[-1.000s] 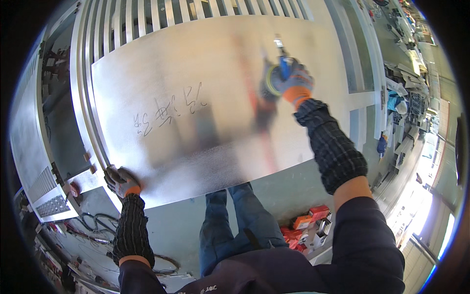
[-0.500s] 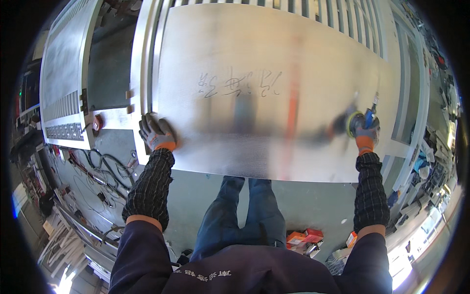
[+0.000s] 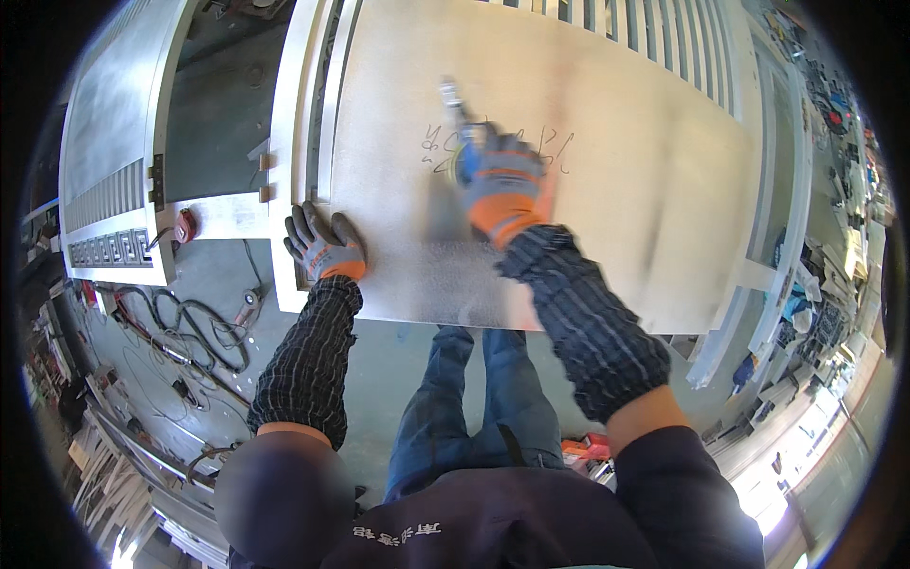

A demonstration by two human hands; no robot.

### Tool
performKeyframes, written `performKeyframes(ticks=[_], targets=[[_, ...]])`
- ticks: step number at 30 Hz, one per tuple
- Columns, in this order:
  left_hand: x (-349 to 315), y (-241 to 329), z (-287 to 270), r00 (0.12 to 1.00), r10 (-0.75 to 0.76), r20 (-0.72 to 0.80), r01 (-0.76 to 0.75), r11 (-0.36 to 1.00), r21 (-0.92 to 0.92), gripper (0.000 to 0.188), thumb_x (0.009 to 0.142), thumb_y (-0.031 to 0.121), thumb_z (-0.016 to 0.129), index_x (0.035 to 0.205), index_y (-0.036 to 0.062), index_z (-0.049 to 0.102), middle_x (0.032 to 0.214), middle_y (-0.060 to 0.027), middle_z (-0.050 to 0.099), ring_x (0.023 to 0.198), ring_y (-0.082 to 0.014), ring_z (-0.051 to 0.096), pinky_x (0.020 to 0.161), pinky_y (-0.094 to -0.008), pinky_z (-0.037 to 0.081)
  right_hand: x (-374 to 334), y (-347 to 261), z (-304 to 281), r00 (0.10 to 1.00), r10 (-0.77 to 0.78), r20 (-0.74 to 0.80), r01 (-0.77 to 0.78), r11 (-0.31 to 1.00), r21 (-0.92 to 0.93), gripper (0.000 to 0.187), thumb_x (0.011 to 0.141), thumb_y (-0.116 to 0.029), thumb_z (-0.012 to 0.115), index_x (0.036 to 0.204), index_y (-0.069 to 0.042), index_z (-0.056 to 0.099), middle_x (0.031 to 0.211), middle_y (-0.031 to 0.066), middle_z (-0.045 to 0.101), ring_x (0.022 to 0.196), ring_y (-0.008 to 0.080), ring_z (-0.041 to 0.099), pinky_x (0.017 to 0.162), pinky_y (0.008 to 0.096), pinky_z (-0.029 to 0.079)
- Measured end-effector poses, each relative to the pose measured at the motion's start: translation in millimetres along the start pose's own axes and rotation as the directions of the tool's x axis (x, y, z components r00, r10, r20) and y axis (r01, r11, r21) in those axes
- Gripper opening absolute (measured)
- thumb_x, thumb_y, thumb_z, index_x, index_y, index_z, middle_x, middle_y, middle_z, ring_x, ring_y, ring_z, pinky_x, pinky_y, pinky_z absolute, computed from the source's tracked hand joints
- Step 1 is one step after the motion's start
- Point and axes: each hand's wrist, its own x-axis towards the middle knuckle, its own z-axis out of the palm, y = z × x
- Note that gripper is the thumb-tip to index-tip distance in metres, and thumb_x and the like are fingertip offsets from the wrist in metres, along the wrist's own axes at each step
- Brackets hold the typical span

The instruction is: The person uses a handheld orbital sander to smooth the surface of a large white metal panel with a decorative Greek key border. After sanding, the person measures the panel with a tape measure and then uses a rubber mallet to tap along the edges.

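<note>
A large metal sheet, red tape measure and piled strips show a metalworking workshop.

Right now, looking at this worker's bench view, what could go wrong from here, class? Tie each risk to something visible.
1. The right grip holds a blue tool over the dark handwritten marks; they might get smeared or rubbed away if the tool touches them.

2. The left grip is spread at the left edge of the shiny sheet; its fingers could perhaps get pinched if the sheet shifts.
</note>
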Motion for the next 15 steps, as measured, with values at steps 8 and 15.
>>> performKeyframes(ticks=[8,15], targets=[[-0.2,4.0,-3.2,1.000,0.026,0.008,-0.026,0.998,-0.055,0.072,0.110,0.051,0.036,0.167,0.0079,0.026,0.174,-0.0183,0.022,0.161,-0.0374,0.013,0.132,-0.0530,0.006,-10.2,-87.4,28.4,0.958,-0.286,-0.007,0.286,0.958,0.017,0.070,0.087,-0.041,0.070,0.145,-0.005,0.053,0.121,0.0178,0.061,0.110,0.0356,0.061,0.098,0.0550,0.043],[2.3,4.5,-5.1,1.000,0.008,-0.013,-0.008,1.000,-0.003,0.074,0.109,0.053,0.035,0.167,0.0079,0.027,0.174,-0.0169,0.023,0.162,-0.0352,0.014,0.132,-0.0529,0.006,-17.1,89.8,1.0,0.991,0.057,-0.118,-0.054,0.998,0.033,0.072,0.081,-0.055,0.075,0.132,-0.005,0.060,0.111,0.0210,0.067,0.100,0.0377,0.066,0.085,0.0514,0.051]])
